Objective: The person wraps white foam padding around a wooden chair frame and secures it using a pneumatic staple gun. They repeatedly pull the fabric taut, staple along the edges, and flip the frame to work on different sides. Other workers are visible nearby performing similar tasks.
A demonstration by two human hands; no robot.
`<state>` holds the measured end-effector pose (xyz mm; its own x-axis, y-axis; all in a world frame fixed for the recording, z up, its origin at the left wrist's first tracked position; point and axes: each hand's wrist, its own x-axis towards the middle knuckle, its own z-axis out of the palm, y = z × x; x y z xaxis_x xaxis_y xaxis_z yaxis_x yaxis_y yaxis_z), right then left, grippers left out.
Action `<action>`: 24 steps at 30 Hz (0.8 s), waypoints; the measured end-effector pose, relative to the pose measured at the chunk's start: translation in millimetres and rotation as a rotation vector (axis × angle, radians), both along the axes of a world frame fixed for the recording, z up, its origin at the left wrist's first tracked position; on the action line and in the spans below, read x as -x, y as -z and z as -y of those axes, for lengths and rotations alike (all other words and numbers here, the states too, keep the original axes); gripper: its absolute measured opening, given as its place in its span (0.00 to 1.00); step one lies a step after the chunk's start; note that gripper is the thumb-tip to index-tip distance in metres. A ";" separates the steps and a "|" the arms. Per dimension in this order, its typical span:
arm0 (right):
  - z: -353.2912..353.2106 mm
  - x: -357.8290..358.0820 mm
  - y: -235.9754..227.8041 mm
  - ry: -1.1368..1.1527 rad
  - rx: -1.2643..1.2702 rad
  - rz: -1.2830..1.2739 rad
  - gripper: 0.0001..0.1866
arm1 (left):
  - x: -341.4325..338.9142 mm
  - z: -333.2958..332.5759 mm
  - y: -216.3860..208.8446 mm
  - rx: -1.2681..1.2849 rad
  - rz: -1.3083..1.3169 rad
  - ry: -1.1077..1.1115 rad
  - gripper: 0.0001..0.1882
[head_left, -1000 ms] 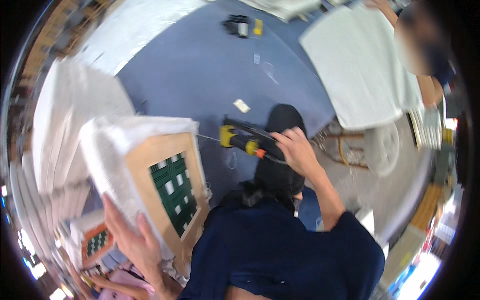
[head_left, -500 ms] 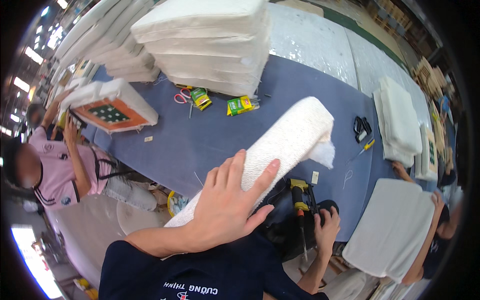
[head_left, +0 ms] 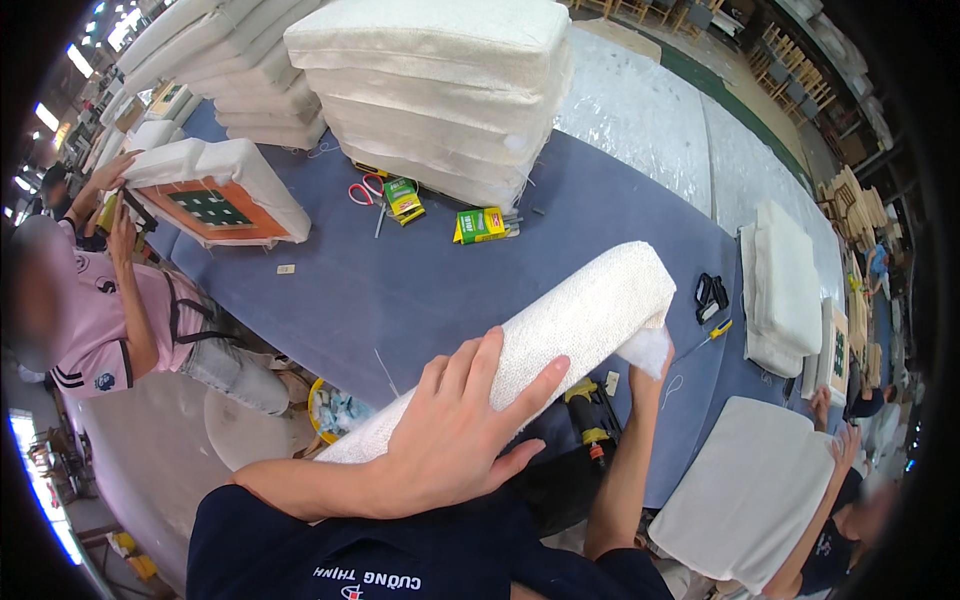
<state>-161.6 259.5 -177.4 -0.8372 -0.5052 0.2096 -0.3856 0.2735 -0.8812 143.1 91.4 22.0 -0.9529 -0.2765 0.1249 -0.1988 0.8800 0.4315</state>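
Note:
A white fabric-covered cushion (head_left: 585, 305) stands on edge in front of me, running slantwise from my body toward the table's middle. My left hand (head_left: 450, 420) lies over its upper edge and grips it, thumb apart on the near side. At the cushion's far right corner a tuft of white stuffing (head_left: 645, 350) sticks out. My right hand (head_left: 657, 368) is at this tuft, its fingers mostly hidden. Close to my right forearm lies a yellow and black staple gun (head_left: 588, 415), partly covered by the cushion.
Stacked white cushions (head_left: 430, 90) stand on the blue table (head_left: 330, 290). Near them are red-handled scissors (head_left: 368, 188) and green-yellow packets (head_left: 480, 226). A yellow-handled screwdriver (head_left: 720, 328) and a black tool (head_left: 711, 298) lie right. Co-workers handle a cushion (head_left: 215, 195) left and a pale panel (head_left: 745, 490) right.
My right hand has left the area beside the staple gun and moved up to the stuffing at the cushion's corner. My left hand keeps its grip. The cushion's far end sits lower in view.

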 end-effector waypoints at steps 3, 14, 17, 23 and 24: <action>48.3 39.0 40.9 -0.066 0.223 0.273 0.14 | 5.1 10.0 -0.6 -0.036 0.022 0.008 0.47; 288.9 152.3 190.5 -0.749 -0.328 -0.555 0.24 | 32.7 50.7 -8.9 -0.014 0.128 -0.016 0.39; 317.9 147.9 215.1 -0.739 -0.534 -0.536 0.28 | 37.3 58.2 -2.0 -0.028 0.102 -0.054 0.39; 244.4 174.1 222.4 -0.540 -0.552 -0.471 0.22 | 48.1 68.0 1.6 -0.013 0.107 -0.030 0.48; 208.8 180.1 219.1 -0.452 -0.509 -0.326 0.16 | 49.4 72.4 2.6 -0.029 0.110 0.010 0.50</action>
